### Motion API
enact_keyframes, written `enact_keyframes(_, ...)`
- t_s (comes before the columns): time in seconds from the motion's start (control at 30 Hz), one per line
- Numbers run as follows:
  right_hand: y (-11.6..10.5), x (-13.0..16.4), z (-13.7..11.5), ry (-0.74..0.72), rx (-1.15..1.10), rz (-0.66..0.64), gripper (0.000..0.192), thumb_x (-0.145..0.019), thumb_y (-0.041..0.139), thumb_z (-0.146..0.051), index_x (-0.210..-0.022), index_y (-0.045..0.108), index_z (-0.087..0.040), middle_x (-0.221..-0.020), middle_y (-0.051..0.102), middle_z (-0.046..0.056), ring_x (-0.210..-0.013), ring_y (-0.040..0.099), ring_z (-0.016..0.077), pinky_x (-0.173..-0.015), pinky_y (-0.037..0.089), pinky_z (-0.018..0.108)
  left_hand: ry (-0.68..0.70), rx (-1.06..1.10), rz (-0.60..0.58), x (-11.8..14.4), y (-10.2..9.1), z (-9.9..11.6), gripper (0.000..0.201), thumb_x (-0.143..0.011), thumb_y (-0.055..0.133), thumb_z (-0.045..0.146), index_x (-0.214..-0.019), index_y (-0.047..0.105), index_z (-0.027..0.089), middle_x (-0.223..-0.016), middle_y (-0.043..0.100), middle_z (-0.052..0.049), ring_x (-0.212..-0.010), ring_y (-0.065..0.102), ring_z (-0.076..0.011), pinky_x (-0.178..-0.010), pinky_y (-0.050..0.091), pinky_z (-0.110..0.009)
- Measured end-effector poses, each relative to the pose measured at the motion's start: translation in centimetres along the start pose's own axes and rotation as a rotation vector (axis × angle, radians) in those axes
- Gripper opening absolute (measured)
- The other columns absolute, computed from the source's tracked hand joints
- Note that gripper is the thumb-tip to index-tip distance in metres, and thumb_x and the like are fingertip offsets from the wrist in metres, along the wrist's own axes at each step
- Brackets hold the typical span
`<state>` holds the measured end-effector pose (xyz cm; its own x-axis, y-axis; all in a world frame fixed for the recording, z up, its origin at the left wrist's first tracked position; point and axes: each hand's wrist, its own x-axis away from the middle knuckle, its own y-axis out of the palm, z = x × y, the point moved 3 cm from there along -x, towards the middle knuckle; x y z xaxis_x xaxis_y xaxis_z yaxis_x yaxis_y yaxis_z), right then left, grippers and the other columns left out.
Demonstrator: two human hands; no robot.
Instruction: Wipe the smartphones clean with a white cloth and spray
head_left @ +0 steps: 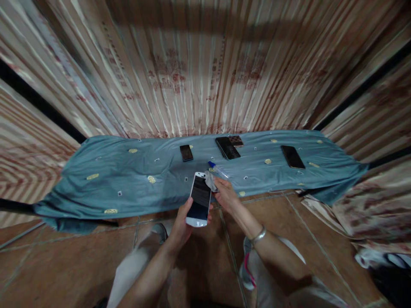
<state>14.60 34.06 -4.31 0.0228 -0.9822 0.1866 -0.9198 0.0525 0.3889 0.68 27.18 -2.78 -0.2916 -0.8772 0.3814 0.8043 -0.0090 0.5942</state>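
Head view: left hand (183, 222) gripping white phone (199, 199), right hand (224, 192) pinching grey cloth (210, 179) at its top corner. Wiping step, apparently; next, a steady sweep down the screen.

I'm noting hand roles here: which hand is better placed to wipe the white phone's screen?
Probably the right hand: it pinches the grey cloth at the white phone's top corner. The left hand grips the phone from below.
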Motion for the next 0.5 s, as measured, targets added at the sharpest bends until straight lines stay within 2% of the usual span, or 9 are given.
enact_keyframes(0.1,0.8,0.2,0.4,-0.003,-0.032,0.016,0.046,-0.062,0.076,-0.065,-0.078,0.069,-0.022,-0.071,0.069,0.0,-0.069,0.061,0.0167,-0.065,0.048,0.029,0.036,0.009,0.016,-0.4,0.0,0.2,0.061,-0.068,0.07,0.061,-0.098,0.068,0.008,-0.081,0.077,-0.013,-0.057,0.069,-0.0214,-0.054,0.056,-0.032)
enact_keyframes(0.2,1.3,0.4,0.7,0.002,-0.022,0.022,0.047,-0.063,0.074,-0.066,-0.077,0.067,-0.022,-0.064,0.065,-0.002,-0.06,0.057,0.0145,-0.056,0.044,0.026,0.074,-0.001,0.04,-0.8,0.0,0.2,0.059,-0.07,0.068,0.06,-0.096,0.068,0.008,-0.08,0.076,-0.013,-0.059,0.07,-0.0216,-0.055,0.056,-0.032)
enact_keyframes(0.3,1.8,0.7,1.2,0.031,0.022,0.01,0.047,-0.066,0.071,-0.066,-0.072,0.063,-0.02,-0.051,0.053,-0.005,-0.043,0.042,0.0103,-0.042,0.032,0.024,0.118,-0.017,0.075,-1.2,-0.2,0.1,0.056,-0.071,0.067,0.059,-0.095,0.069,0.008,-0.078,0.076,-0.012,-0.061,0.07,-0.0225,-0.058,0.056,-0.033)
enact_keyframes(0.37,2.1,0.8,1.6,0.041,0.056,0.006,0.047,-0.066,0.07,-0.066,-0.069,0.061,-0.02,-0.048,0.048,-0.006,-0.04,0.034,0.0087,-0.039,0.026,0.023,0.125,-0.031,0.102,-1.6,-0.5,-0.1,0.058,-0.07,0.067,0.061,-0.095,0.069,0.008,-0.077,0.075,-0.011,-0.061,0.069,-0.023,-0.059,0.056,-0.035)
enact_keyframes(0.5,2.2,0.9,1.7,0.02,0.114,-0.001,0.045,-0.066,0.07,-0.064,-0.065,0.06,-0.019,-0.053,0.052,-0.004,-0.047,0.039,0.0097,-0.044,0.028,0.023,0.191,-0.145,0.178,-1.8,-1.4,0.0,0.058,-0.069,0.064,0.067,-0.083,0.069,0.012,-0.069,0.071,-0.007,-0.062,0.066,-0.0225,-0.059,0.052,-0.034)
